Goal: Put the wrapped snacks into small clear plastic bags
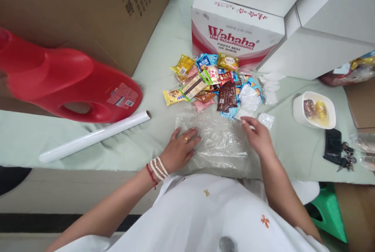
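A sheet of clear plastic wrap (218,140) lies flat on the pale green surface in front of me. My left hand (180,150) rests palm down on its left edge, fingers stretched out, a ring on one finger and bead bracelets at the wrist. My right hand (258,134) is at the sheet's upper right corner, fingers curled in a pinch on the plastic edge. Just beyond the sheet sits a pile of several small wrapped snacks (212,82), with a brown packet (227,96) nearest the sheet.
A roll of wrap (95,136) lies to the left beside a red detergent jug (73,82). Behind the snacks stand a Wahaha carton (234,33), white boxes and a brown carton (88,6). A white bowl (315,109) with snacks, a phone and keys (336,148) lie right.
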Available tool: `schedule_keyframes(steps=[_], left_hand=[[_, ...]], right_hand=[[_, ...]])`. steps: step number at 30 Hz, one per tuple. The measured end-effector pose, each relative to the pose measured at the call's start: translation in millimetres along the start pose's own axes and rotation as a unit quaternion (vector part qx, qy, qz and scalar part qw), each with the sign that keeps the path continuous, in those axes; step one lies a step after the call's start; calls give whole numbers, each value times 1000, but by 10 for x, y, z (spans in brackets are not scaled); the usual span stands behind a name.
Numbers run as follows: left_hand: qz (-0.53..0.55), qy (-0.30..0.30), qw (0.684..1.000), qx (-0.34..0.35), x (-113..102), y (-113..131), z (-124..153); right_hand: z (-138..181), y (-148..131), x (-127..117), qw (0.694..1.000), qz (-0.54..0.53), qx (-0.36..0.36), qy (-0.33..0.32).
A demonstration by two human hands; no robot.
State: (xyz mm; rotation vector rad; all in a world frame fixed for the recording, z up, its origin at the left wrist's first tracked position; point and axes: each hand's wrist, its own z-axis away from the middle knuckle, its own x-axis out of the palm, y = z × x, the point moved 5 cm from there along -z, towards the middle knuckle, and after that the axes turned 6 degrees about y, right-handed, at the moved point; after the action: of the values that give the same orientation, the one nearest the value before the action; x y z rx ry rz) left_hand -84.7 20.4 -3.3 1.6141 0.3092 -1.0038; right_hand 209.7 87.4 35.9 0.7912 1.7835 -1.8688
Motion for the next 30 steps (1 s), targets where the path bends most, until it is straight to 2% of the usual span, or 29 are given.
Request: schedule_keyframes(steps=[3,5,7,10,12,17,20,22,24,25,27,30], left_hand=[[-66,-5,997,40,60,28,148],[-85,-1,995,55,110,90,198],[-87,7,995,57,163,138,212],[-78,21,995,55,216,157,210],[-70,31,995,57,224,144,216],[-37,55,995,79,174,111,239],[-6,74,995,64,149,83,229],[-5,85,995,46,159,71,210],[-24,86,995,37,188,77,184],[-36,85,995,33,203,83,169],[-55,83,995,28,220,92,138],[-62,76,995,29,208,93,96]], right_hand=[[-496,-146,-162,995,73,18,64],[-805,-291,-77,988,143,5,66],[-1004,-410,100,977,207,15,40],[-1052,-529,353,961,273,39,4],[-991,-575,452,955,294,40,5],[-926,-524,516,959,280,27,7],[-951,-551,335,965,253,-61,42],[-912,-631,65,961,220,-131,100],[-813,-732,-208,958,189,-186,112],[-742,-793,-296,958,173,-217,79],[-539,-917,-316,946,132,-288,-64],[-144,-992,-55,880,84,-345,-314]])
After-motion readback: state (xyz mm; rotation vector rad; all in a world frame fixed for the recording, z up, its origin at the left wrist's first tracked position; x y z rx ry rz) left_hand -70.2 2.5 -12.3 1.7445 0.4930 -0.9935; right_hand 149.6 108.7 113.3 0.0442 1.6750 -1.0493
